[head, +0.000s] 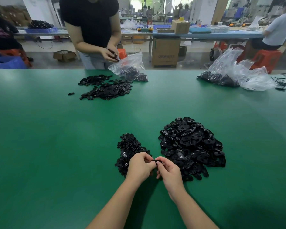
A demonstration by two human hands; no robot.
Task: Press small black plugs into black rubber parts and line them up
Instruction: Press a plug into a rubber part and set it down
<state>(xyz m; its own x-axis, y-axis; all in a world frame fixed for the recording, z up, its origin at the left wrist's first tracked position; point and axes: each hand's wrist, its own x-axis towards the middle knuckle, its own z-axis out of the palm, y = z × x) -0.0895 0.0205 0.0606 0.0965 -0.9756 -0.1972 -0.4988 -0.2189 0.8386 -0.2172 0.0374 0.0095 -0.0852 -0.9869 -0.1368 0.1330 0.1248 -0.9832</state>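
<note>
Left hand (141, 166) and right hand (168, 171) meet above green table mat (56, 146), fingers of both curled, pinching one black oval rubber part (156, 161) between them. Plug hidden in grip, cannot tell. Heap of small round black plugs (129, 149) just left of hands; larger heap of glossy black rubber parts (191, 146) right.

Two hands (left (141, 166), right (168, 171)), one held rubber part (156, 161), two near heaps (plugs (130, 151), rubber parts (191, 146)), two plastic bags ( (130, 67), (234, 70)).
</note>
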